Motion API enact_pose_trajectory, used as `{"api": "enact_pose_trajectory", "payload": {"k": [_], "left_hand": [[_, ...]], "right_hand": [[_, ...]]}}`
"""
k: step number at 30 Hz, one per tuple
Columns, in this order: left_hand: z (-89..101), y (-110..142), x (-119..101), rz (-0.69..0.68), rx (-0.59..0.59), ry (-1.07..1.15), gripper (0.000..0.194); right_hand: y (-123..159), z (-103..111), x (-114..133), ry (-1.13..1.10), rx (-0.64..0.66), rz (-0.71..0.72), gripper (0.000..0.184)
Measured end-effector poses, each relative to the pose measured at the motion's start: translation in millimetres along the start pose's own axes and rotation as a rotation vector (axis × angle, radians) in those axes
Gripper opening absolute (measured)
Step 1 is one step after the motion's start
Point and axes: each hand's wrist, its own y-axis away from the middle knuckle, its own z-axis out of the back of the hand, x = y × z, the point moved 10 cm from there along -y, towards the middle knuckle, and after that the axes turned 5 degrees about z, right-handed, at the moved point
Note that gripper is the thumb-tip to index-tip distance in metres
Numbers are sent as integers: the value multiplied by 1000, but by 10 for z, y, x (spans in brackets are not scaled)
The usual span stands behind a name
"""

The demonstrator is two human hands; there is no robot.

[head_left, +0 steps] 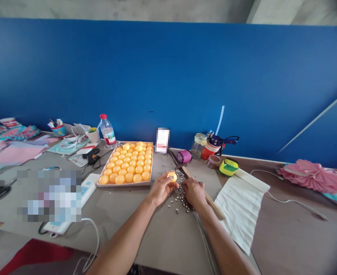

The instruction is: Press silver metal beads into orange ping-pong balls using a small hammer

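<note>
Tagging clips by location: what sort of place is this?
Likely a craft workshop bench, judging by a tray of orange balls, scattered small shiny pieces and ruffled pink material on the worktop.

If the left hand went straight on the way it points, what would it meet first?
Likely the small silvery pieces just beyond the orange ball in the left hand, though the hand's height is unclear.

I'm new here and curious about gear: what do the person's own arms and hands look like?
Human ones: the left hand and right hand are ungloved, and both forearms are bare, with no sleeve in view. No watch, bracelet or attached cable shows on either wrist; I can't tell about rings.
</note>
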Motion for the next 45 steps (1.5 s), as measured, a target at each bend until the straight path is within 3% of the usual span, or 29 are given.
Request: {"api": "enact_pose_trajectory", "payload": {"k": [10, 18, 25, 30, 32, 38, 45], "left_hand": [[43, 29, -14, 26, -23, 84, 43], [34, 19, -12, 20, -17, 73, 44], [25, 23, -8, 34, -19, 72, 46], [37, 18, -18, 32, -24, 56, 46], [40, 15, -12, 37, -27, 54, 46], [18, 9, 0, 31, -16, 39, 44], [0, 11, -22, 4, 6, 2, 44]], "right_hand": [[2, 139, -44, -120, -114, -37, 21], [5, -29, 45, -32, 52, -12, 18], [-16, -12, -15, -138, -55, -37, 16], [35, 235, -107, -441, -298, -69, 12], [50, 238, -117, -635, -324, -92, 11], [48, -4, 24, -1160, -222, -161, 15], [40, -108, 123, -1448, -117, -193, 26]]}}
